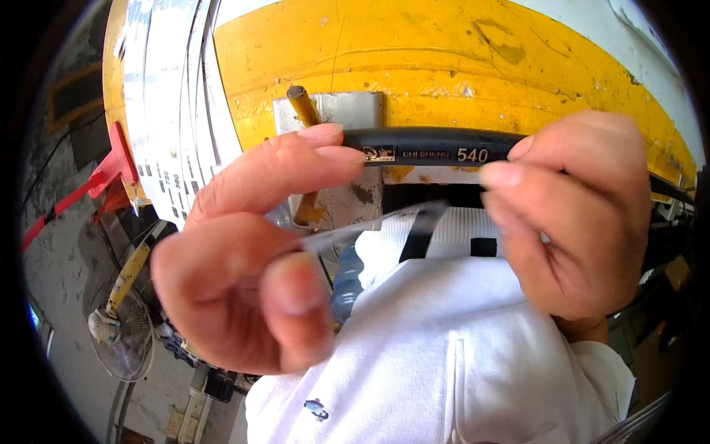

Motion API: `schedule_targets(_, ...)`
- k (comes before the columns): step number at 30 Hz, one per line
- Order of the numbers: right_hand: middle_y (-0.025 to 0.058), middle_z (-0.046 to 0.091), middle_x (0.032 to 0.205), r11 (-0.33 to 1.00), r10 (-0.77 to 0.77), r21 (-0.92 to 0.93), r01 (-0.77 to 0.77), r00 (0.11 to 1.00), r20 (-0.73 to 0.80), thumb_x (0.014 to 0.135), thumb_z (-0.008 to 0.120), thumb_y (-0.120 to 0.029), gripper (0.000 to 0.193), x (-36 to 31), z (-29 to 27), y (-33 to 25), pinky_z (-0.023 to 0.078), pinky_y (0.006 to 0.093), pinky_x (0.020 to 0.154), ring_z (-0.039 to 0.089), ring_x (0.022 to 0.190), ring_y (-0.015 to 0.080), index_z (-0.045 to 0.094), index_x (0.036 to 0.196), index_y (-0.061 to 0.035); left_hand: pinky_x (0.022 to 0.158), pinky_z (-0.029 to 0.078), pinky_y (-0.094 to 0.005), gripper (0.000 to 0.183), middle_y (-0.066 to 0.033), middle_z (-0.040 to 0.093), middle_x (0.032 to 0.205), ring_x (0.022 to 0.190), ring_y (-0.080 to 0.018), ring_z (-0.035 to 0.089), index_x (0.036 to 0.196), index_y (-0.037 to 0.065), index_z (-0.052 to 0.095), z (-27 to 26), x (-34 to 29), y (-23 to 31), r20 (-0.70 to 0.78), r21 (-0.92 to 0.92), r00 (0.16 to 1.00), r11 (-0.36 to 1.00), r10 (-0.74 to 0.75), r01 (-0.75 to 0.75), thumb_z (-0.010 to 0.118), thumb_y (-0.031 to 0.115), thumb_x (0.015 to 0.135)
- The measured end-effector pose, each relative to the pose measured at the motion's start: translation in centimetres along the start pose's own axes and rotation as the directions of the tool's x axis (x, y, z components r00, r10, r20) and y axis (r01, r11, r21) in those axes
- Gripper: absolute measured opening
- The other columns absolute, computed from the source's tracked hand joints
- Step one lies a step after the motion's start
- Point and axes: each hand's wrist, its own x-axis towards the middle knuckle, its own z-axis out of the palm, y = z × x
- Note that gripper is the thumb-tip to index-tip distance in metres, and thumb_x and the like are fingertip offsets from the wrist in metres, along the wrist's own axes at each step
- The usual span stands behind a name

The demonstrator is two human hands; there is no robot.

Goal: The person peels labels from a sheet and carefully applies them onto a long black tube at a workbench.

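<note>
A black rod (pixel 436 140) with gold printed marks and a small gold emblem runs across the front of me, level with the yellow tabletop's edge. My left hand (pixel 237 259) has two fingertips closed at the rod's left end, while its lower fingers are curled and partly blurred. From that hand a thin clear strip (pixel 370 228) slants up to the right, smeared by motion; I cannot tell how it is gripped. Further right, my right hand (pixel 577 214) pinches the rod between thumb and fingers. Beyond it, the rod continues toward the right rim.
A metal plate (pixel 355 111) with an upright yellowish peg (pixel 302 107) is fixed at the yellow table's (pixel 444 59) edge. Long white printed sheets (pixel 170 96) lie at the left. A red tool (pixel 111 166) and a fan (pixel 124 340) are further left. A blue-tinted clear bottle (pixel 345 285) shows below the plate.
</note>
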Motion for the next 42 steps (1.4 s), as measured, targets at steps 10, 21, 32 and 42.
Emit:
schedule_targets(10, 0.0060, 0.057, 0.108, 0.988, -0.036, -0.155, 0.016, 0.992, -0.124, 0.069, 0.077, -0.008, 0.034, -1.8, 2.2, -0.4, 0.049, 0.0342, 0.079, 0.052, 0.097, 0.0237, 0.075, 0.103, -0.0116, 0.090, 0.057, -0.0541, 0.028, -0.0387, 0.064, 0.097, 0.096, -0.0485, 0.067, 0.106, -0.001, 0.042, 0.4, -1.2, -1.6, -0.213, -0.056, 0.977, 0.998, 0.010, -0.022, 0.025, 0.021, 0.106)
schedule_targets(21, 0.0062, 0.058, 0.111, 0.983, -0.079, -0.173, 0.059, 0.990, -0.114, 0.071, 0.076, -0.013, 0.030, -2.0, 2.1, 0.1, 0.050, 0.0340, 0.081, 0.052, 0.098, 0.0231, 0.074, 0.101, -0.0114, 0.090, 0.057, -0.0540, 0.028, -0.0394, 0.063, 0.099, 0.098, -0.0490, 0.067, 0.108, -0.002, 0.042, 0.5, -1.5, -2.0, -0.215, -0.088, 0.977, 0.996, 0.012, -0.031, 0.025, 0.021, 0.106)
schedule_targets(32, 0.0048, 0.058, 0.108, 0.991, -0.009, -0.133, -0.011, 0.988, -0.151, 0.069, 0.077, -0.012, 0.029, -1.9, 2.5, -0.6, 0.049, 0.0338, 0.080, 0.052, 0.095, 0.0237, 0.073, 0.098, -0.0121, 0.092, 0.056, -0.0543, 0.027, -0.0386, 0.064, 0.100, 0.101, -0.0487, 0.066, 0.108, -0.001, 0.043, 0.3, -1.2, -2.0, -0.181, -0.157, 0.983, 0.985, 0.035, -0.064, 0.027, 0.020, 0.106)
schedule_targets(42, 0.0078, 0.061, 0.102, 0.977, 0.055, 0.210, -0.039, 0.996, -0.074, 0.072, 0.083, -0.010, 0.035, -1.7, -0.3, -0.3, 0.047, 0.0375, 0.076, 0.055, 0.089, 0.0247, 0.056, 0.094, -0.0113, 0.095, 0.053, -0.0533, 0.023, -0.0396, 0.064, 0.099, 0.100, -0.0469, 0.067, 0.105, -0.002, 0.044, 0.8, -0.8, -1.0, -0.202, -0.100, 0.979, 0.995, -0.020, 0.000, 0.032, 0.018, 0.105)
